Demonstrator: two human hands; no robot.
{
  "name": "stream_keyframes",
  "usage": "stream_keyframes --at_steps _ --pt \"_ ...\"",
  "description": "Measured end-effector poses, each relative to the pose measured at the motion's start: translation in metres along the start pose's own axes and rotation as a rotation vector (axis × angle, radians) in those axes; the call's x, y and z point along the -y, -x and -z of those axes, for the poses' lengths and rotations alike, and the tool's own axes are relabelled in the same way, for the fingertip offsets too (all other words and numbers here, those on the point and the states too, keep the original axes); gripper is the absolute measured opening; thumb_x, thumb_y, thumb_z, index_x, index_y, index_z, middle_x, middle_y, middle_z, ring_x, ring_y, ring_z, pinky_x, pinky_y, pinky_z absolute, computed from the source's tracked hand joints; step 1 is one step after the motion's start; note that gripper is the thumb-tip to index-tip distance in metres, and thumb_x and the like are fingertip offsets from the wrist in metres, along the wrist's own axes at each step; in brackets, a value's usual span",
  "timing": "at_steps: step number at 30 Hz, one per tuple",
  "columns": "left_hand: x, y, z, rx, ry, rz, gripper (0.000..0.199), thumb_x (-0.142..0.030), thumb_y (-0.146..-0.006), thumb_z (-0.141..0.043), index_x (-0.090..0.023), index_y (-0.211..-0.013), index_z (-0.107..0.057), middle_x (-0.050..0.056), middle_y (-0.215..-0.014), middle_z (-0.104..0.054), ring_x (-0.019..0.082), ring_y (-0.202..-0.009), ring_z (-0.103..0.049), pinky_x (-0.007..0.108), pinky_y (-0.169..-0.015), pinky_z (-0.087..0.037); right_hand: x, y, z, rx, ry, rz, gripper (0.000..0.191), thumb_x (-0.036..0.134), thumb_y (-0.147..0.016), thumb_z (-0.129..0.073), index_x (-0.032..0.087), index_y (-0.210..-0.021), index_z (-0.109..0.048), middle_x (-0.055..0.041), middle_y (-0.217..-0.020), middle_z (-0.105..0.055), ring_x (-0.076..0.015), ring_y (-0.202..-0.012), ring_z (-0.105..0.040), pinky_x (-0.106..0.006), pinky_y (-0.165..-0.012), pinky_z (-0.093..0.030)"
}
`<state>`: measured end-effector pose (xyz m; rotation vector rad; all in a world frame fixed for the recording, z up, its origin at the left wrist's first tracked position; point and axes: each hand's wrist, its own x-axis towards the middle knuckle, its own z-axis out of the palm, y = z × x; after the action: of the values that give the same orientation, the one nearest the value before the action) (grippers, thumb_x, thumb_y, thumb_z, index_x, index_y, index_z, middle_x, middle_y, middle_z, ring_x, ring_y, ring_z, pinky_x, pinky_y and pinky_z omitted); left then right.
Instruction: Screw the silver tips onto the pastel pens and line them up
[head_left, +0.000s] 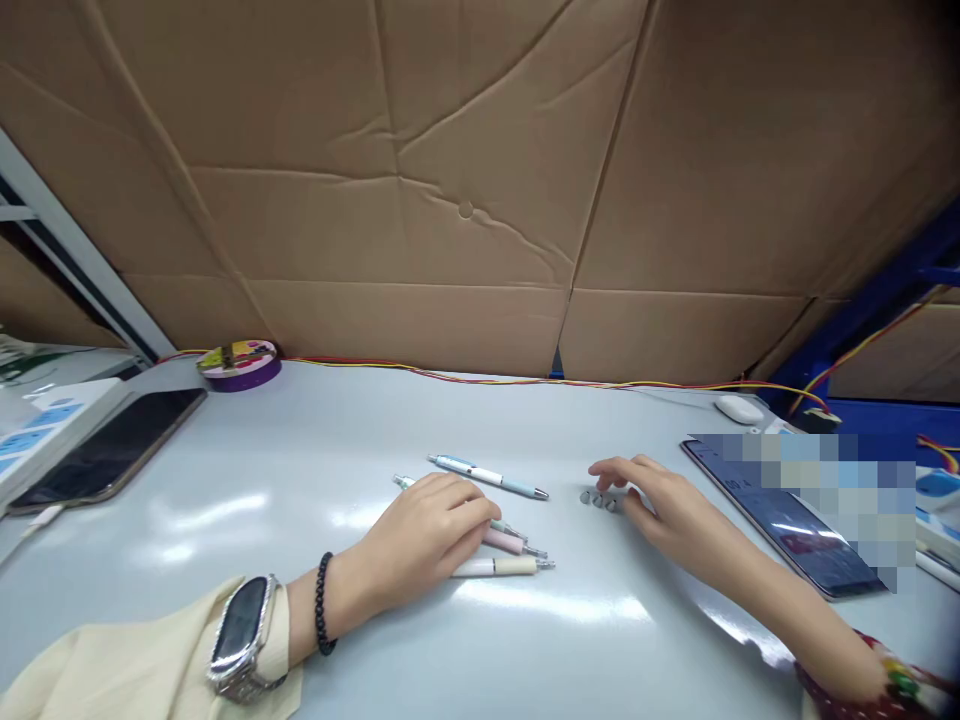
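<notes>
My left hand point(431, 535) lies over a group of pens on the table, its fingers curled round a light green pen point(510, 528). A pink pen point(504, 541) and a cream and white pen point(514, 567) stick out from under it, their far ends hidden. Just beyond it lies a blue and white click pen point(487, 475), apart from both hands. Several small grey pieces point(598, 499) sit in a short row, too small to name. Over their right end hovers my right hand point(656, 500), fingers spread and nothing visible in them.
At the left are a dark phone point(112, 445) with a white cable and a white and blue box point(52, 430). A purple round roll point(240, 366) stands near the cardboard wall point(420, 200). Another phone point(787, 520) and a white mouse point(739, 409) are on the right. Thin wires point(450, 377) run along the back.
</notes>
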<state>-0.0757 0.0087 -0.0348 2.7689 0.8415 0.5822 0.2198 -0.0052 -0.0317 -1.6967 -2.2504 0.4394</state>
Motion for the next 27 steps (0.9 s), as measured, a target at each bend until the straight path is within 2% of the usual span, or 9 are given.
stream_keyframes --at_steps 9,27 --pt "-0.0006 0.0007 0.0002 0.001 -0.002 0.003 0.022 -0.013 -0.094 -0.037 -0.019 -0.094 -0.058 0.003 -0.087 -0.062 0.018 -0.081 -0.057 0.030 -0.076 -0.043 0.0019 0.0002 -0.0025 0.014 -0.024 0.034 0.040 0.007 -0.079 -0.038 0.024 -0.111 -0.056 -0.0055 -0.099 -0.064 -0.0203 -0.091 -0.064 -0.037 -0.085 -0.049" --pt "0.0007 0.0005 -0.0001 -0.008 0.002 0.003 0.021 -0.013 -0.093 -0.037 -0.019 -0.093 -0.058 0.002 -0.086 -0.062 0.017 -0.079 -0.057 0.030 -0.074 -0.042 -0.0002 0.0000 -0.0035 0.035 -0.010 0.042 0.041 0.005 -0.081 -0.036 0.023 -0.113 -0.054 -0.0065 -0.099 -0.063 -0.0202 -0.092 -0.063 -0.039 -0.084 -0.049"
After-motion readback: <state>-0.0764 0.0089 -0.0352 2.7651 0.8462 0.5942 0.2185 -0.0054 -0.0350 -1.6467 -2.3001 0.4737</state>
